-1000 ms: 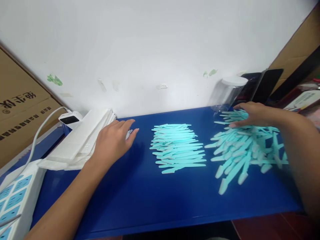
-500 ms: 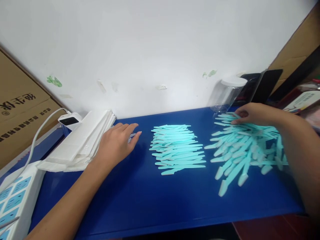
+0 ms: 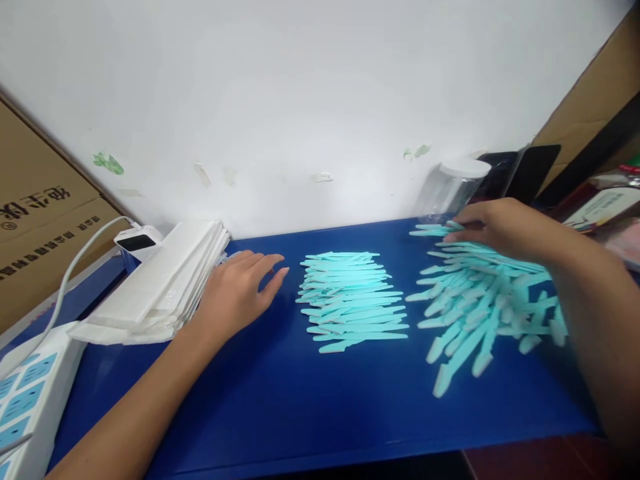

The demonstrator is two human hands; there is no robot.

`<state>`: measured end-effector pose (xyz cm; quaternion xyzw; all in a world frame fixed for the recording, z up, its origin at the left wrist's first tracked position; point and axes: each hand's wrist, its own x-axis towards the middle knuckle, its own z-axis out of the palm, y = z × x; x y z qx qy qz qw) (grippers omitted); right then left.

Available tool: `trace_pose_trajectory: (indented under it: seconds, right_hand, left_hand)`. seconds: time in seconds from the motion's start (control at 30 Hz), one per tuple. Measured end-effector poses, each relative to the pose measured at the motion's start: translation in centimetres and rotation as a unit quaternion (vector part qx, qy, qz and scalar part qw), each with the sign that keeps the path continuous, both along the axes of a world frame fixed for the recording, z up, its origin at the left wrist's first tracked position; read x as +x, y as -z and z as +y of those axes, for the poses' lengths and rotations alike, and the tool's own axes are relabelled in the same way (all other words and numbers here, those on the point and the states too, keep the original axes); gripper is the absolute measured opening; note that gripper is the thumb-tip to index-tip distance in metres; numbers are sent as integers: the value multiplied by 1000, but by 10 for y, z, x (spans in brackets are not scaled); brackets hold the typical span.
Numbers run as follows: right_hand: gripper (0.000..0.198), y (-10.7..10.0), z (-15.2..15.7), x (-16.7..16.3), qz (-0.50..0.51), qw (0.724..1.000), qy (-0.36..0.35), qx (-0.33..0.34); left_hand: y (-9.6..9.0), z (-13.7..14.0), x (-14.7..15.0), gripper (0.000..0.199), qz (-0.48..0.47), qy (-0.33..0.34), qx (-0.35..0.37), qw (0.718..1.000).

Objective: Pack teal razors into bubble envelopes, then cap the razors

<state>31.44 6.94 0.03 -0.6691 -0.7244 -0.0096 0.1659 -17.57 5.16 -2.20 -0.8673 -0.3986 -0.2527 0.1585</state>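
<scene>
Mint-green eyebrow razors lie in two groups. A neat, roughly parallel row of razors (image 3: 353, 300) sits mid-table, and a loose fanned heap of razors (image 3: 470, 313) lies to its right. My right hand (image 3: 493, 227) is at the far end of the heap, its thumb and fingers pinched on a couple of razors (image 3: 430, 230) whose ends stick out to the left. My left hand (image 3: 243, 287) hovers left of the row, holding nothing, thumb and fingers apart. Next to it lies a stack of white sleeves (image 3: 150, 287).
The blue table (image 3: 300, 407) meets a white wall. A clear jar with a white lid (image 3: 457, 183) stands behind the heap. On the left are a power strip (image 3: 37, 393), a white device with a cable (image 3: 137, 241) and a cardboard box (image 3: 45, 220). A bottle (image 3: 600, 203) is at right.
My right hand has shifted slightly left and away from the heap, pulling a couple of razors out with it. My left hand has moved a little to the right, toward the row.
</scene>
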Motion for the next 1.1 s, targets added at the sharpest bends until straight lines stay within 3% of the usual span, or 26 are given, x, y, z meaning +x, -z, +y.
trace_pose_trajectory:
  seconds: [0.07,0.27,0.37,0.47,0.57,0.77,0.9,1.1]
  right_hand:
    - [20,-4,-6,-16,-36,997,-70,-5]
    - [25,-2,-42,-101,-11,950,-284,128]
    - [20,2,-66,-144,-16,936,-320,146]
    - [20,5,-82,-168,-37,922,-344,173]
    - [21,8,-89,-175,-43,918,-350,182]
    - [31,14,-93,-177,-38,915,-337,219]
    - [36,16,-82,-166,-41,915,-349,199]
    - [23,12,-65,-147,-4,928,-341,148]
  left_hand:
    - [2,-2,4,24,-17,28,9,999]
    - [6,-24,35,35,-80,121,-15,989]
    - [8,-40,55,47,-77,165,-36,983]
    - [12,-50,68,35,-73,191,-37,978]
    - [16,-53,74,19,-94,181,-74,976]
    - [16,-59,79,21,-173,145,-191,955]
    - [17,-58,77,23,-207,115,-259,936]
    - [18,-50,67,26,-242,92,-267,928]
